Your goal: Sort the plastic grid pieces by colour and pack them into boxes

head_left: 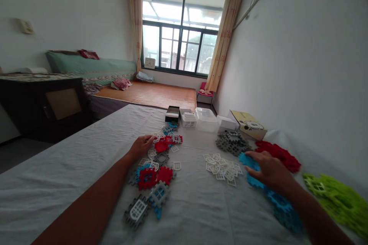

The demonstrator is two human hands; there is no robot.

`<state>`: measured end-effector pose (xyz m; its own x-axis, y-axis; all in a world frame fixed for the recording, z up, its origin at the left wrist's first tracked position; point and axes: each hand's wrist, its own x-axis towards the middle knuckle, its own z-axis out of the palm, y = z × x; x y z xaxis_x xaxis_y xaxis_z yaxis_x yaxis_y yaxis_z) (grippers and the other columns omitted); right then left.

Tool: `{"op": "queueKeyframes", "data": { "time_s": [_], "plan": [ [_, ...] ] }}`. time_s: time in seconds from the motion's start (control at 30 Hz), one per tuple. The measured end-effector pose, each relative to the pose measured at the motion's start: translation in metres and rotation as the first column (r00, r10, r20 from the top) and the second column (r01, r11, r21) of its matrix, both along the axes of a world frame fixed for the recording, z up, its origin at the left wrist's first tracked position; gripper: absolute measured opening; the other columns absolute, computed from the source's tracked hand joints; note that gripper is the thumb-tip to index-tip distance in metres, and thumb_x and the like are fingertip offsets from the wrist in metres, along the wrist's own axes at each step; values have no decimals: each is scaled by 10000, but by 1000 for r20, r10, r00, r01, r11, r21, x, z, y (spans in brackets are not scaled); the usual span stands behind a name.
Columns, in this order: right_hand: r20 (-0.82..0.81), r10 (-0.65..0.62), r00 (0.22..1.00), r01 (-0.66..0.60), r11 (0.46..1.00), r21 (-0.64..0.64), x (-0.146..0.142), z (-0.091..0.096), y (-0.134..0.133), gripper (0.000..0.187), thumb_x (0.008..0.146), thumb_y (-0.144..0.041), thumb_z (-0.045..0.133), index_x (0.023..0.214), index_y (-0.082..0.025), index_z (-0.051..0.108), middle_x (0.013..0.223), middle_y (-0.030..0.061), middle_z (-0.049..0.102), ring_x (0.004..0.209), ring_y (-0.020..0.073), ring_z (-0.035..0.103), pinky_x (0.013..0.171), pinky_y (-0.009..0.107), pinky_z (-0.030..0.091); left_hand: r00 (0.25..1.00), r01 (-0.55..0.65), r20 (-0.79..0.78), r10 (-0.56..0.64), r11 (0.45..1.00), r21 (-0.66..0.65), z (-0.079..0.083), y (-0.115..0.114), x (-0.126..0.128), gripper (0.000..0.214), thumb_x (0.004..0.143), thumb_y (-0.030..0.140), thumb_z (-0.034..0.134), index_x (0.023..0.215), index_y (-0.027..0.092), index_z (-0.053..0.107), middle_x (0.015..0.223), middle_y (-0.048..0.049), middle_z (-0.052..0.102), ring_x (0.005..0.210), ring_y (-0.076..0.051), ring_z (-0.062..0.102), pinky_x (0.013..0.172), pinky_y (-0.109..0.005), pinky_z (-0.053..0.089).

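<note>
My left hand [142,146] rests at the left pile, its fingers drawn together by white window-frame pieces [151,154]. Whatever its fingertips hold, if anything, is hidden. Red toothed building tiles [161,145] lie just to its right. Nearer me are more red tiles [165,175] and grey tiles, one with a white arched window [138,209] in it. Over the row of blue toothed tiles [254,179] is my right hand [266,165], thumb and fingers apart. A blue tile [244,158] shows between them; no firm grip is visible.
Loose white window frames [222,167] lie mid-table beside grey tiles [232,142]. Red tiles [278,155] and lime-green tiles [339,203] lie at right. A black box [172,114], clear plastic tub [206,120] and yellow box [248,124] stand along the far edge.
</note>
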<state>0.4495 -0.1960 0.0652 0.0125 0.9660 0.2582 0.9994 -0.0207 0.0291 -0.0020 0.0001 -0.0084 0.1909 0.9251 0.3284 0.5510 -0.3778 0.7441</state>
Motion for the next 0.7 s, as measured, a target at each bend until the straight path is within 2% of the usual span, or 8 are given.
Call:
{"op": "queueKeyframes", "data": {
  "time_s": [0.1,0.17,0.27,0.4,0.57,0.7],
  "plan": [
    [10,-138,990,139,987,-81,54,-8,-21,460,722,-533,537,1095,-281,632,1039,102,669,996,313,566,762,439,449,999,4,-48,-4,1000,7,-3,1,1,533,781,582,426,928,162,719,897,-41,733,861,-239,638,763,-270,450],
    [-14,-128,992,126,987,-102,65,-18,-27,473,707,-531,559,1113,-296,623,1121,101,640,1071,320,535,805,460,441,998,5,-60,-5,1000,1,-3,1,2,534,780,595,423,922,173,719,894,-34,734,856,-240,637,763,-269,449],
    [-88,-20,996,7,990,-138,57,-34,-23,561,701,-502,584,1213,-276,563,1242,108,572,1157,296,489,884,447,420,999,8,-47,-8,1000,0,-1,-1,1,538,765,609,433,911,180,723,907,-34,735,876,-245,633,781,-272,448],
    [-183,82,980,-115,977,-178,44,-48,-9,595,731,-446,556,1279,-216,508,1226,111,588,1139,259,513,929,400,407,1000,0,-8,0,1000,-14,5,-4,-2,536,738,612,461,897,179,734,912,-32,737,883,-248,637,785,-274,458],
    [-208,108,972,-135,984,-119,48,-50,-5,421,770,-374,493,1143,-220,616,1099,86,662,1020,234,593,901,364,434,1000,6,-5,-6,999,-31,7,-2,-4,548,725,629,469,896,183,737,922,-27,737,902,-254,638,792,-276,462],
    [-289,44,956,-49,999,-10,55,-42,-13,380,828,-417,414,1044,-228,662,1045,72,693,963,234,634,878,350,461,1000,14,-22,-15,999,-30,7,-3,-2,556,739,629,455,902,177,734,935,-32,735,913,-254,639,794,-273,456]
  ]
}}
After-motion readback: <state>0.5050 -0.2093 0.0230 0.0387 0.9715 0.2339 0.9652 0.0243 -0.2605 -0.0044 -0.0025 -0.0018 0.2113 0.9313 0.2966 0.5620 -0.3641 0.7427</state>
